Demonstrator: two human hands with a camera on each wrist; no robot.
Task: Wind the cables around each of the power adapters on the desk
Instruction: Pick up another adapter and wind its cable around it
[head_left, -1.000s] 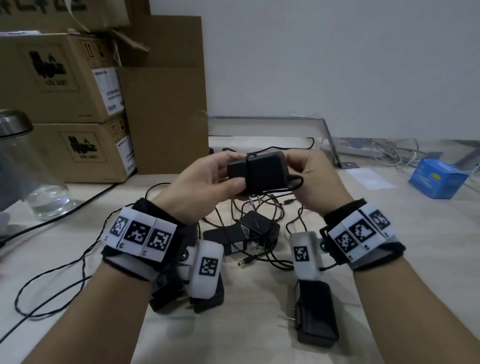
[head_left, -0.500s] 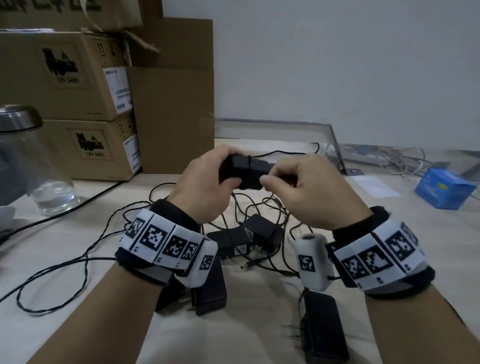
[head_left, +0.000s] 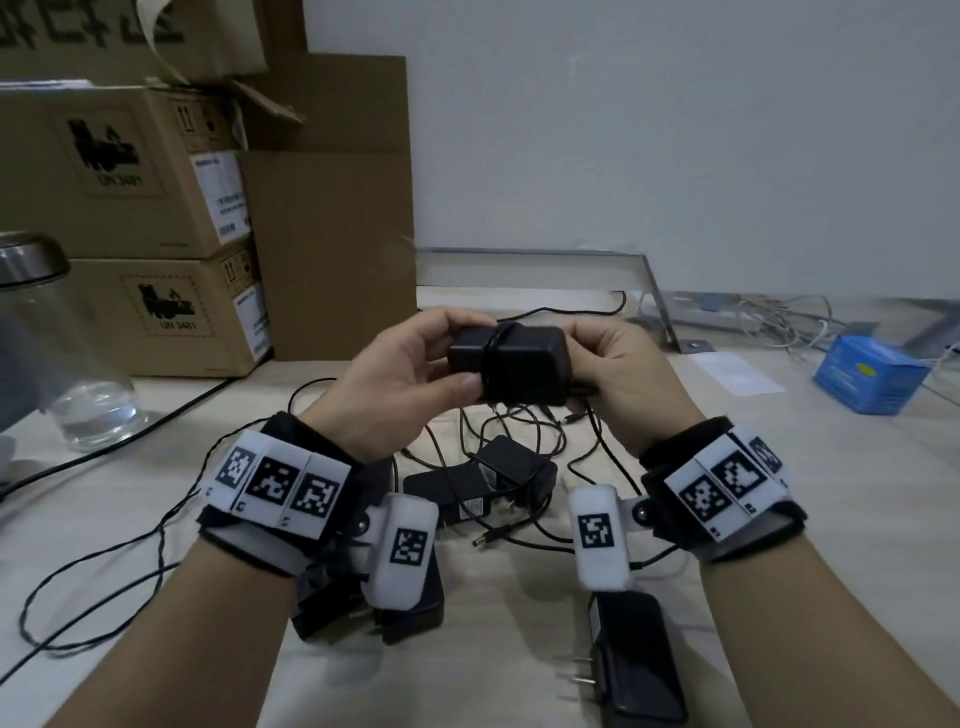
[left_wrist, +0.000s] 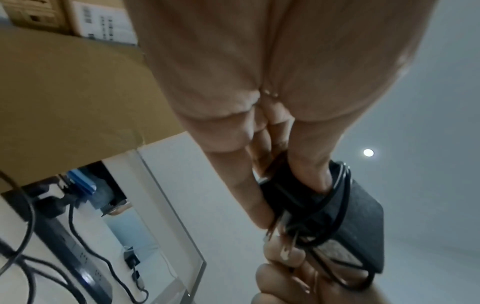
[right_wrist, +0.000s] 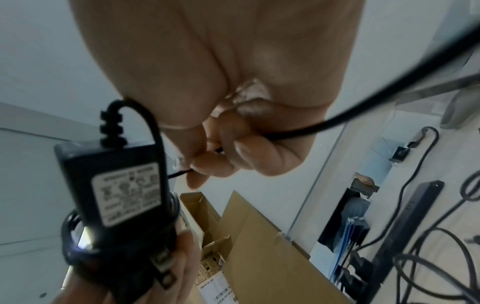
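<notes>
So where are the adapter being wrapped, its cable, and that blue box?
held adapter (head_left: 524, 364), head view, on its dark top face.
cable (right_wrist: 337, 119), right wrist view, on the stretch leaving the fingers.
blue box (head_left: 867, 374), head view, on its top.

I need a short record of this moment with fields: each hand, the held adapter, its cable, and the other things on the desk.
left hand: grips the held power adapter
right hand: pinches the cable
cable state: several turns around the adapter, the rest loose
desk: more black adapters with tangled cables
also there: cardboard boxes, glass jar, blue box
</notes>
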